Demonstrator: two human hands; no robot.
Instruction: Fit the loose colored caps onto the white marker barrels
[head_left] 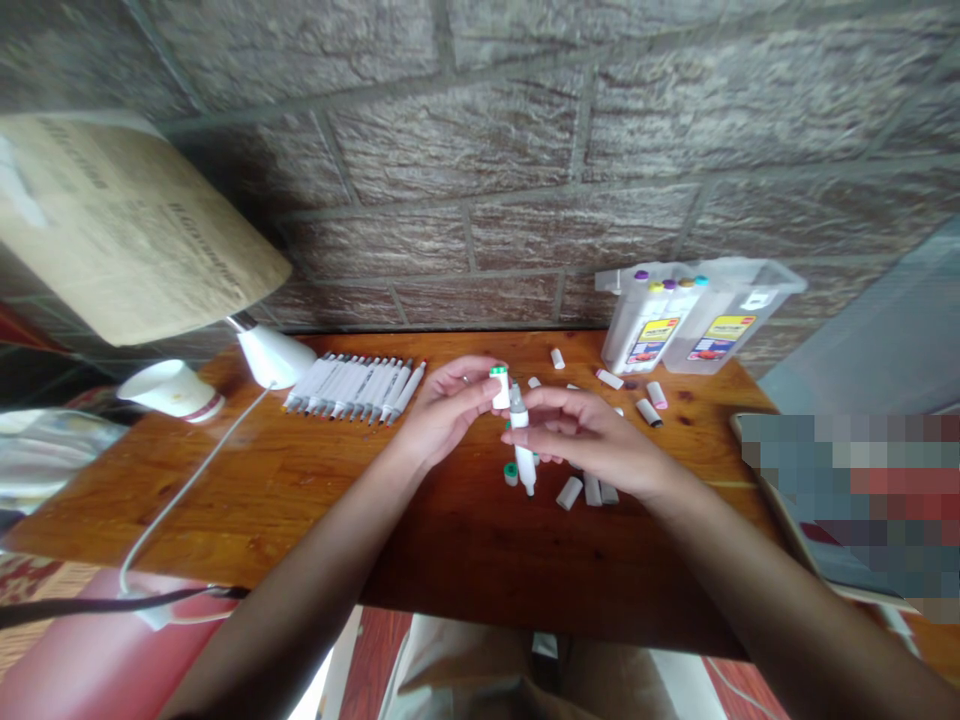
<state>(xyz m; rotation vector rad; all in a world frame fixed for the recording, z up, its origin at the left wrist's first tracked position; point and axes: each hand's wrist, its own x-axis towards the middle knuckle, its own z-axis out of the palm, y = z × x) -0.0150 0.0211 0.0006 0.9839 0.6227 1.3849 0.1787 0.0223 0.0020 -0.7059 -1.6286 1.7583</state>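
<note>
Between thumb and fingers, my left hand (454, 410) pinches a white marker cap (500, 390) with a green end. Just to its right, my right hand (581, 430) grips an uncapped white marker (523, 445), its grey upper tip close to the cap. Whether cap and tip touch, I cannot tell. Below the hands, a short cap with a green end (511, 473) stands on the table. Several white caps (570, 492) lie near my right hand, some partly hidden behind it. A row of uncapped markers (356, 388) lies side by side to the left.
Clear plastic marker cases (731, 325) stand at the back right, one holding several markers. Loose caps (649, 411) lie before them. At left are a lamp (274, 355), its cord (195, 468) and a paper cup (171, 390). A brick wall (480, 150) rises behind the wooden table (315, 500).
</note>
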